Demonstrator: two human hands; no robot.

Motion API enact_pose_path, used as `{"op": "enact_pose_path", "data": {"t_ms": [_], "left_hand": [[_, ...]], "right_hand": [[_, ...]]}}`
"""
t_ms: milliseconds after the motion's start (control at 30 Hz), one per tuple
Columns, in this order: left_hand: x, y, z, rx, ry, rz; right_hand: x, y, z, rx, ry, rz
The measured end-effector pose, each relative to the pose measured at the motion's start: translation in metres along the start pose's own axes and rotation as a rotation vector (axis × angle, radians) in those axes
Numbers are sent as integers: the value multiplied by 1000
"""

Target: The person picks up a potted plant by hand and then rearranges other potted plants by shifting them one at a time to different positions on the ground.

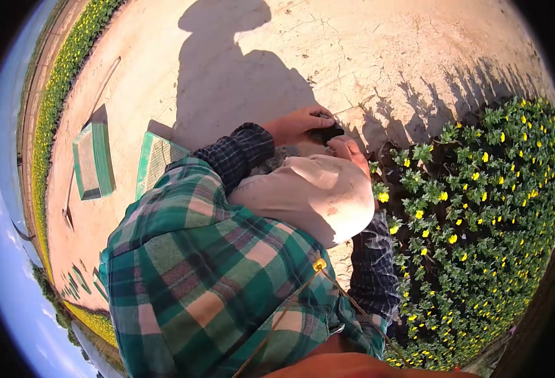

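My left hand reaches from a dark checked cuff, its fingers curled on a small black object, whose exact nature I cannot make out. Close beside it, my right hand has its bent fingers on the same object from the other side. Both hands are just beyond my bent knee in light trousers. The knee hides part of the right wrist. Yellow-flowered plants grow close to my right hand.
Two green-framed mesh trays rest on the pale dry ground at the left. A long-handled tool lies near them. More flower rows run along the far left. My shadow falls across the ground.
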State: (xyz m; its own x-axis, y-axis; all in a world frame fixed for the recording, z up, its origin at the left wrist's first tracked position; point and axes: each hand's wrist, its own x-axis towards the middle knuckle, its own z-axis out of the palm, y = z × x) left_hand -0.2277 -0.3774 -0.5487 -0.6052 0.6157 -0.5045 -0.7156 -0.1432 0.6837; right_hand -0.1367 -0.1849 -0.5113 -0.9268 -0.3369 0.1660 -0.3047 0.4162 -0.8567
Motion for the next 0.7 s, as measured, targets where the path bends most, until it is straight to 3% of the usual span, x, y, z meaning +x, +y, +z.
{"op": "enact_pose_path", "data": {"t_ms": [67, 100, 167, 200, 233, 267, 333, 367, 467, 500, 567, 600, 633, 700], "left_hand": [[-18, -5, -36, -130, 110, -10], [-31, -3, -59, -145, 193, -5], [-75, 4, -112, 23, 421, 49], [-102, 10, -133, 142, 563, 66], [-132, 14, -153, 271, 704, 90], [-162, 14, -169, 311, 822, 81], [-215, 6, -205, 309, 1030, 56], [-241, -2, -219, 219, 997, 28], [-280, -42, -229, -3, 1196, -2], [-288, -59, -240, -39, 1040, 9], [-287, -84, -225, 519, 806, -168], [-285, -97, -217, 786, 692, -204], [-272, -106, -219, 869, 594, -298], [-238, -118, -212, 791, 510, -463]], "right_hand": [[-21, 14, -9, -169, 173, -30], [-34, 4, -23, -169, 245, 51], [-79, 8, -49, -275, 347, 198], [-98, 15, -61, -255, 371, 426], [-117, 30, -73, -10, 434, 602], [-128, 36, -85, -35, 474, 672], [-143, 46, -103, -127, 577, 670], [-142, 43, -110, -127, 556, 684], [-135, 28, -129, -311, 499, 619], [-137, 25, -137, -496, 415, 496], [-139, 6, -154, -686, 331, 278], [-148, -1, -162, -691, 348, 286], [-160, -9, -169, -711, 383, 337], [-198, -23, -184, -784, 495, 482]]}}
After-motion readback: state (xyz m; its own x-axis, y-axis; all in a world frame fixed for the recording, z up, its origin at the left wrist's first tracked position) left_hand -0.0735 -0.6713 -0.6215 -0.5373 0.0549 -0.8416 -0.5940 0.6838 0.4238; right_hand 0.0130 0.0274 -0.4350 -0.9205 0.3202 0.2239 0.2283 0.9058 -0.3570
